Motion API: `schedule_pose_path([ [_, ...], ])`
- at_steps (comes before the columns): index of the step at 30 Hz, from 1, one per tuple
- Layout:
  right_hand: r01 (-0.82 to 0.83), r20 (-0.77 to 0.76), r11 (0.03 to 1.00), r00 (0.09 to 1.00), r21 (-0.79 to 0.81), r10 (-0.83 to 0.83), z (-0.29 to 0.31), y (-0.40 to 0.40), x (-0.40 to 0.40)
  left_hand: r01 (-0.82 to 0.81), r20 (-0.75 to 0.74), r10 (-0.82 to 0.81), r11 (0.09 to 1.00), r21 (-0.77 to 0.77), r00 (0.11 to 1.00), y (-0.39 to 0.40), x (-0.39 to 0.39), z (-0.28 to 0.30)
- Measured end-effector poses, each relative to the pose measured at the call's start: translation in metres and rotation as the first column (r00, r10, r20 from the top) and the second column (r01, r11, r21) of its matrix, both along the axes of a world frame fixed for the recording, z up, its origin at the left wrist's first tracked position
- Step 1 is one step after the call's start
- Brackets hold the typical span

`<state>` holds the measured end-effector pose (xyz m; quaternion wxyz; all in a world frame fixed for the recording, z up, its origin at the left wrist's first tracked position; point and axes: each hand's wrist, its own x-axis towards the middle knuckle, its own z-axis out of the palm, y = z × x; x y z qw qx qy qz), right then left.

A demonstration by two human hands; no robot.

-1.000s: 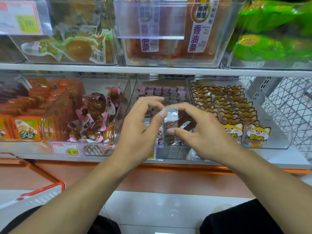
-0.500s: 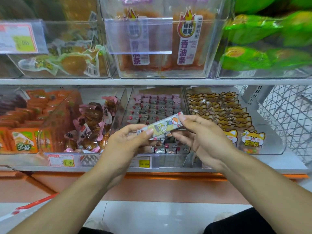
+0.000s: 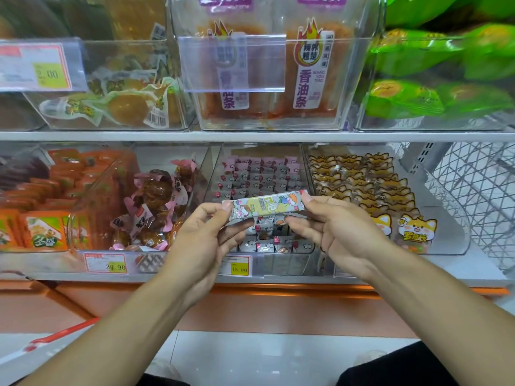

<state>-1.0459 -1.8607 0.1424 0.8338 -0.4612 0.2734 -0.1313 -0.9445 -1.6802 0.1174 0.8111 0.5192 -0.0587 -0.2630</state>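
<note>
A shopper is facing a store's snack shelf, w/ a clear middle bin of small wrapped sweets directly ahead and a 15.80 price tag on its front. Both hands are raised in front of that bin. The left hand is pinching one end of a long, cartoon-printed snack bar packet btwn thumb and fingers. The right hand is pinching the other end the same way, w/ its spare fingers fanning loosely below. The packet is hanging in the air btwn them, roughly level and tilting slightly up to the right. Its printed face is turned toward the camera, and it is sitting above the bin's front rows, touching nothing else. The shopper appears to be checking the pkt before choosing it or putting it back. Doing that well is probably meaning gripping the crimped ends only, so nothing is covering the print. It is also meaning rolling both wrists together to read the back, and pinching lightly so the bar inside isn't snapping. Fingertips are best sitting on the seals, not the middle.
</note>
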Motion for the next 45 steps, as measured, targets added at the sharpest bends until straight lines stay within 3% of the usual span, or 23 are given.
schedule_pose_path([
  [7, -0.140, 0.009, 0.982, 0.990, 0.126, 0.140, 0.005, 0.000, -0.004, -0.022, 0.087, 0.018, 0.999, 0.038, 0.996, 0.001, 0.006, -0.003],
  [12, -0.260, 0.002, 0.964, 0.965, 0.049, 0.261, 0.004, 0.000, -0.007, -0.004, 0.113, 0.000, 0.999, 0.037, 0.994, 0.004, 0.004, -0.001],
  [17, -0.227, 0.058, 0.960, 0.969, -0.164, 0.240, 0.002, -0.001, -0.007, 0.120, -0.088, -0.119, 0.993, 0.002, 0.989, 0.005, 0.001, 0.005],
  [21, -0.233, 0.072, 0.860, 0.952, -0.455, 0.296, 0.000, 0.001, -0.009, 0.197, -0.125, -0.192, 0.980, 0.025, 0.973, 0.003, -0.005, 0.009],
  [24, -0.211, 0.079, 0.811, 0.951, -0.545, 0.300, -0.002, 0.001, -0.010, 0.188, -0.113, -0.184, 0.982, 0.022, 0.976, 0.003, -0.006, 0.009],
  [27, -0.180, 0.077, 0.848, 0.965, -0.499, 0.250, -0.003, 0.000, -0.009, 0.139, -0.039, -0.138, 0.990, 0.016, 0.990, 0.004, -0.003, 0.007],
  [32, -0.269, -0.022, 0.930, 0.962, -0.251, 0.272, -0.001, 0.000, -0.008, 0.143, 0.097, -0.146, 0.989, 0.044, 0.985, 0.005, -0.002, 0.003],
  [36, -0.269, -0.045, 0.931, 0.963, -0.247, 0.266, -0.002, 0.002, -0.006, 0.127, 0.210, -0.144, 0.988, 0.092, 0.967, 0.003, -0.005, 0.002],
  [40, -0.262, 0.040, 0.939, 0.960, -0.222, 0.277, -0.001, 0.000, -0.007, 0.141, 0.089, -0.144, 0.989, 0.036, 0.986, 0.002, -0.004, 0.005],
  [45, -0.279, 0.085, 0.942, 0.951, -0.187, 0.298, -0.003, -0.001, -0.007, 0.111, 0.028, -0.114, 0.989, 0.098, 0.993, 0.002, -0.004, 0.004],
])
